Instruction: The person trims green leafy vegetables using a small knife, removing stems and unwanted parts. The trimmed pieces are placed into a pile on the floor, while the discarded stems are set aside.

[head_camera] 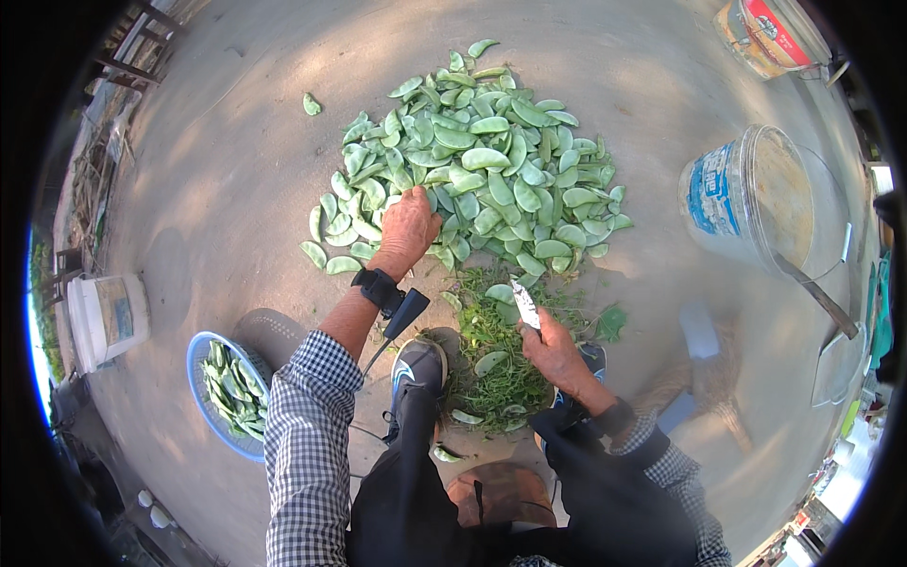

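A large heap of flat green bean pods [489, 159] lies on the concrete ground. At its lower left edge, my left hand [411, 223] reaches down with bent fingers against the pods; whether it grips one is hidden by the hand. My right hand [556, 354] holds a knife [526, 305] with a pale, mottled blade pointing up towards the heap. Below the heap, between the shoes, is a pile of green stems and trimmings [503, 383] with a few pods among it. A blue plastic basket [196, 397] at the lower left contains more pods.
A white bucket [117, 319] stands at the left. On the right are a large clear plastic bucket [716, 188] with a wooden handle [815, 294] beside it, and another bucket [765, 35] farther up. One stray pod [312, 104] lies left of the heap.
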`<move>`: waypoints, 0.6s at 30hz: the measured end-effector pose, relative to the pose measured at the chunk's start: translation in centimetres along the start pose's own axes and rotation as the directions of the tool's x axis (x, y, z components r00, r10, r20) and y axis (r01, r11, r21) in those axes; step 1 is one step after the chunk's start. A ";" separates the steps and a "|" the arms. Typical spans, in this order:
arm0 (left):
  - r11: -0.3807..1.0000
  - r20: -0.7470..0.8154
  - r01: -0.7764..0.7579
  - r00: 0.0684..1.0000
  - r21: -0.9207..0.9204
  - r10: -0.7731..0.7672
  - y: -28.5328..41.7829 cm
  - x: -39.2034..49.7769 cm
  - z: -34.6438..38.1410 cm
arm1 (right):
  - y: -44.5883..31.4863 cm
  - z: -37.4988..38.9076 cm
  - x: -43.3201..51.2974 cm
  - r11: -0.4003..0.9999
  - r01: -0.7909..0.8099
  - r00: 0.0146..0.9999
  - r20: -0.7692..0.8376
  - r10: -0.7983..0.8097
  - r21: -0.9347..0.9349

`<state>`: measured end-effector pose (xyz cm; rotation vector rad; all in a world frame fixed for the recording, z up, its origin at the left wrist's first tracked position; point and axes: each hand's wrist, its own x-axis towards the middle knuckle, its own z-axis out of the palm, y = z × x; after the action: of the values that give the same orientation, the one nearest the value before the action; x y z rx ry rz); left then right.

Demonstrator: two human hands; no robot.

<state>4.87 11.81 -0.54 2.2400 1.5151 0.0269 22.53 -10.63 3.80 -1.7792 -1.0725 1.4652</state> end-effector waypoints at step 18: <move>-0.409 0.648 0.633 0.752 -0.657 0.121 9.1 -11.0 0.1 | -3.7 -0.1 -0.5 0.832 0.318 0.913 -0.088 -0.398 -0.455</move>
<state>8.48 -0.82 5.06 0.1707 0.8745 0.4024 21.79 -9.21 7.22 -1.8190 -1.6269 0.8612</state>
